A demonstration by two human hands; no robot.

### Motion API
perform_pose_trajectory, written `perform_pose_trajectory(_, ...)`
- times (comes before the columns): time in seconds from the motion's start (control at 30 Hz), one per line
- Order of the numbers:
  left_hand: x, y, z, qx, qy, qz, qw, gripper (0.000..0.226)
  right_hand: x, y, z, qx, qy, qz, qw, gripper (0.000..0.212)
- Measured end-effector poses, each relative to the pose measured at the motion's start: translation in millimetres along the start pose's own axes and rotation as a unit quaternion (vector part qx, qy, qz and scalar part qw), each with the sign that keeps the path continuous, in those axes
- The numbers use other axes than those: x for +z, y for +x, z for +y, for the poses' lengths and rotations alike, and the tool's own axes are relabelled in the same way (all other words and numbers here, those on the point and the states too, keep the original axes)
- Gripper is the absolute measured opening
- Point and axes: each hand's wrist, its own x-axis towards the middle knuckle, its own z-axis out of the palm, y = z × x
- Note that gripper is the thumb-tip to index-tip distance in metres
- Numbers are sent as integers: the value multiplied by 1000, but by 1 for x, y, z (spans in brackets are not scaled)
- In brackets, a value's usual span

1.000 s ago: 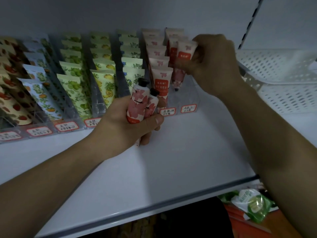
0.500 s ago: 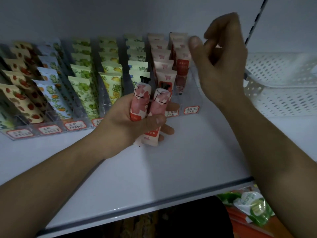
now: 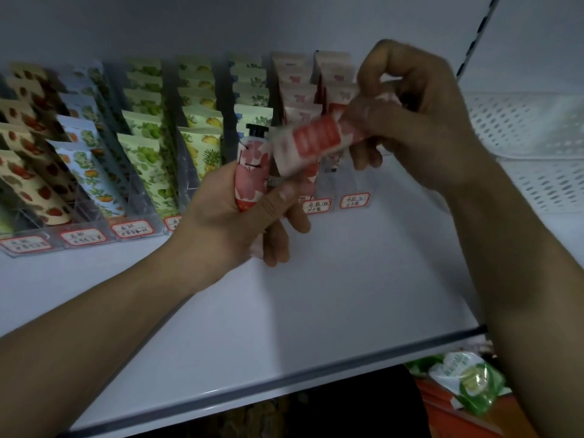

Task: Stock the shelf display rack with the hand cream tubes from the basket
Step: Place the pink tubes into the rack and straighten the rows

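My left hand [image 3: 234, 216] grips an upright pink flower-print hand cream tube [image 3: 252, 175] with a black cap, just above the white shelf. My right hand [image 3: 410, 128] pinches a second tube [image 3: 313, 143], white with a red label, and holds it crosswise in front of the rack; this tube is blurred. The clear display rack [image 3: 139, 229] stands at the back of the shelf, with rows of fruit-print tubes [image 3: 148, 159] on the left and pink tubes [image 3: 300, 90] in the two right lanes.
A white perforated basket [image 3: 531, 147] stands on the shelf at the right. The shelf's front edge [image 3: 284, 384] runs below my arms. Green packets [image 3: 467, 384] lie on a lower level at bottom right. Handwritten price labels [image 3: 354, 200] line the rack's front.
My right hand let go of a tube in the right lane, came back empty, and has taken one of the two tubes from my left hand. One tube is left in my left hand.
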Motion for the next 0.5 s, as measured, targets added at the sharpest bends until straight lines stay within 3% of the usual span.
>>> perform_pose_trajectory(0.13,0,0,-1,36,51,-1,998,10,-12,1,4,19,50,59,997,20)
perform_pose_trajectory(0.23,1,-1,-3,27,56,-10,998,14,-18,2,9,55,69,98,991,8)
perform_pose_trajectory(0.3,2,0,-3,5,34,-7,999,20,-20,2,13,78,75,108,988,17)
perform_pose_trajectory(0.37,3,0,-3,-8,25,-10,1000,18,-21,1,16,85,60,107,989,27)
perform_pose_trajectory(0.5,3,-1,-6,-22,29,-27,999,17,-20,-2,15,124,-4,135,983,25)
